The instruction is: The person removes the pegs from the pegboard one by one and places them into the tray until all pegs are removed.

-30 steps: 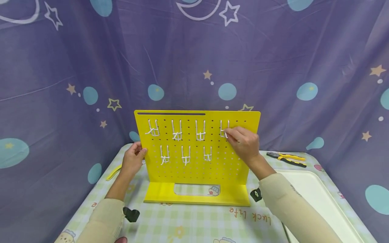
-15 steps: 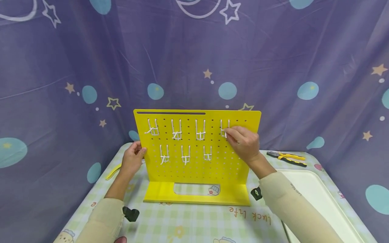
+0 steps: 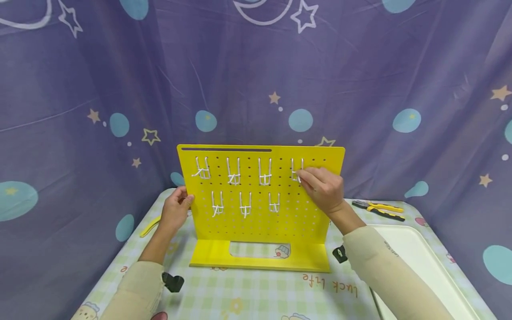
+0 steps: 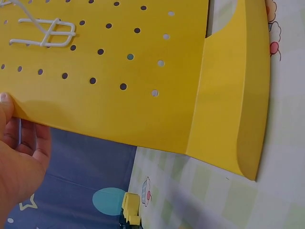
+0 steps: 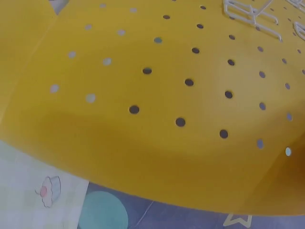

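Well, the top row's rightmost hook (image 3: pixel 294 172) sits just left of my right hand (image 3: pixel 324 189), which pinches it, prongs running upright along the board (image 3: pixel 260 202); my left hand (image 3: pixel 175 208) grips its left edge.

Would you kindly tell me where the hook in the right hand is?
In the head view, the white hook sits at the right end of the upper row on the yellow pegboard, pinched by the right hand, with another hook to its left.
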`<state>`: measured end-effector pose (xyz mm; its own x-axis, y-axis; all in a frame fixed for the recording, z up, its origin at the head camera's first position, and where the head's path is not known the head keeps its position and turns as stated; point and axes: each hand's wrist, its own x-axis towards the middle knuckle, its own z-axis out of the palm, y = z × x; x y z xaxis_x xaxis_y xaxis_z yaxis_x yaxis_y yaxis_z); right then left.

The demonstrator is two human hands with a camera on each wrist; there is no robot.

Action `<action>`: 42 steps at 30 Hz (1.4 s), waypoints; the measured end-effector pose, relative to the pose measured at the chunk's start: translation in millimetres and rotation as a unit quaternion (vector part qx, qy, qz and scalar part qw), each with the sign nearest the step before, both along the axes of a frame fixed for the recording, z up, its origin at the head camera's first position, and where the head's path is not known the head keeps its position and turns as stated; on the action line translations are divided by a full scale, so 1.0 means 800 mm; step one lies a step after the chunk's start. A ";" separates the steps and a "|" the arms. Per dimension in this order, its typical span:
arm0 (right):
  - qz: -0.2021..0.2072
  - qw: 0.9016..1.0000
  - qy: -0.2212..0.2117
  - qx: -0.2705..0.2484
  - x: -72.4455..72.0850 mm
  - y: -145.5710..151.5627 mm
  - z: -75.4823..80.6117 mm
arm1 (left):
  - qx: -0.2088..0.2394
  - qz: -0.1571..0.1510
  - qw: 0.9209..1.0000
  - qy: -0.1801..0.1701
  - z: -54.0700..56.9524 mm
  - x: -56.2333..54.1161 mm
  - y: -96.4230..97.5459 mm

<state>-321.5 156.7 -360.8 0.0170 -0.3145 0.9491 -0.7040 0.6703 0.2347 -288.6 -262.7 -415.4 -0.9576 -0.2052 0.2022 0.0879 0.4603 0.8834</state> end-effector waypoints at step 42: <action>0.052 0.998 -0.033 -0.031 0.033 0.019 0.011 | -0.024 0.000 1.000 0.011 -0.001 -0.002 -0.001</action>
<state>-295.4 172.0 -352.3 -0.0172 -0.2559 0.9666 -0.7834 0.6041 0.1460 -290.0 -263.3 -416.5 -0.9527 -0.1948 0.2334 0.1074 0.5027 0.8578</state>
